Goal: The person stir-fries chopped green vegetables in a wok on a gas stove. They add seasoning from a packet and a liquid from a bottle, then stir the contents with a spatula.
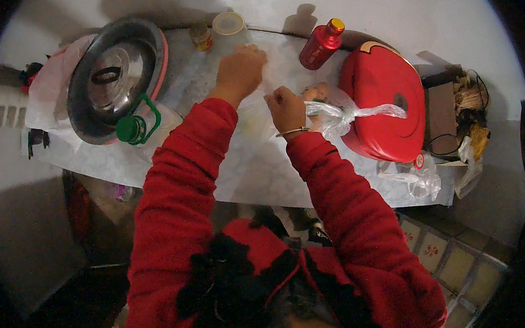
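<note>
My left hand is curled into a fist above the middle of the marble-patterned table. Closer to me, my right hand has its fingers bent in and a bangle on the wrist. Between and below the hands is a hazy, see-through sheet that looks like a thin clear plastic bag; both hands seem to grip it, though its edges are blurred. Just right of my right hand sits a knotted clear plastic bag with brownish round things, perhaps eggs, inside. It touches a red lidded container.
At left, a dark basin holds a glass pot lid, beside a green-capped plastic jug. Along the wall stand a small jar, a lidded tub and a red bottle. A cardboard box and crumpled plastic lie right.
</note>
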Demonstrator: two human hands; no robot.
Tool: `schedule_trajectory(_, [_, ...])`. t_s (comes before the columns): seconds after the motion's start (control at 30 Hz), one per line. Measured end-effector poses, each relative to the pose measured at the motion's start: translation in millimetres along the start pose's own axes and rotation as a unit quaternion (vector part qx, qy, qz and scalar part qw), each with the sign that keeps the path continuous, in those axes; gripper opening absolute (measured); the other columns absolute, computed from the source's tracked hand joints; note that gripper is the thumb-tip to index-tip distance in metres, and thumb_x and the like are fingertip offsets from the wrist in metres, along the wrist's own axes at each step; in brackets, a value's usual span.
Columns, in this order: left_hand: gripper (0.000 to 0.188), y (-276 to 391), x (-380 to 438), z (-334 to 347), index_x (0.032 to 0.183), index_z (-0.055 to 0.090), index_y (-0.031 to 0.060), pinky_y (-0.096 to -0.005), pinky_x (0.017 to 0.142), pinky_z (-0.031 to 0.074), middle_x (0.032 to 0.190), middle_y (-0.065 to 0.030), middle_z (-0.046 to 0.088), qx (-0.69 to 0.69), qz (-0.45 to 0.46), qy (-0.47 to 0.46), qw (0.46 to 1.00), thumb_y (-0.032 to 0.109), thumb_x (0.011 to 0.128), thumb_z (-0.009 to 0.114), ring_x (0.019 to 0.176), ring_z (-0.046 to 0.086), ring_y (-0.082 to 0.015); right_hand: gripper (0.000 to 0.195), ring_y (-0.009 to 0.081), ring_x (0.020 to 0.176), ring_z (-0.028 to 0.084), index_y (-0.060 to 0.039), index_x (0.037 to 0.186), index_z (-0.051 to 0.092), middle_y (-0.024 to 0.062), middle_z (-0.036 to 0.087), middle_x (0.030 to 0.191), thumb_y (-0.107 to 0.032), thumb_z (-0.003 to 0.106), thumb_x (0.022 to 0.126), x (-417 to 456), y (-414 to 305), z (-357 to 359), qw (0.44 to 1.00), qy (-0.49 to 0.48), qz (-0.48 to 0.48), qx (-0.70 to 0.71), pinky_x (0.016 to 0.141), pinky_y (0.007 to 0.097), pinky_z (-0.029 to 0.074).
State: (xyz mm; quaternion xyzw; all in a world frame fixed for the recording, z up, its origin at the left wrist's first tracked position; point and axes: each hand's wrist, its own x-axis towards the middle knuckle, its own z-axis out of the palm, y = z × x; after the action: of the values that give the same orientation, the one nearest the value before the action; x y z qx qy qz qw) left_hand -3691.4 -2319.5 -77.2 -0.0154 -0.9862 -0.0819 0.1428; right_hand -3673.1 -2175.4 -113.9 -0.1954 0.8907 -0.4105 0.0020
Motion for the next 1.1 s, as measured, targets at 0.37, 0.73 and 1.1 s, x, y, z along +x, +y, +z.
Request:
schedule_trajectory(0.37, [0.021,-95.0,13.1,16.1,0.096,0.058,0.0041,-0.0404,0.075,0.045,0.093,-0.0165,0.060,-0.008,-0.270,0.189,0.944,0.011,0.081,0.045,0.084,0.058,-0.0308,0.021,0.0320,0.105,0.047,-0.0068,0.079,0.052,0.0110,0.053,0.095,-0.002,0.062,0.062,-152.3,51.3,-72.9,0.947,-0.218,-0.236,0.006,0.096,0.0478,0.028])
schedule_trajectory(0.73, [0.019,61.9,-126.2,-37.5,0.092,0.054,0.0081,-0.0422,0.068,0.045,0.088,-0.0115,0.057,-0.290,0.091,-0.231,0.924,0.010,0.074,0.055,0.079,0.057,-0.0315,0.027,0.0250,0.080,0.051,-0.0138,0.086,0.066,0.0044,0.055,0.078,-0.004,0.056,0.063,-129.0,7.8,-82.3,0.905,-0.290,-0.311,0.011,0.082,0.0381,0.038])
schedule_trajectory(1.1, [0.063,13.3,-117.7,-55.2,0.132,0.019,0.0035,-0.0442,0.075,0.046,0.123,-0.0268,0.037,-0.010,-0.223,-0.228,0.948,0.016,0.079,0.050,0.092,0.055,-0.0391,0.039,0.0329,0.112,0.041,-0.0060,0.112,0.053,0.0203,0.042,0.121,-0.021,0.060,0.077,-91.3,33.8,-2.4,0.905,-0.402,-0.002,0.137,0.095,0.0384,0.034])
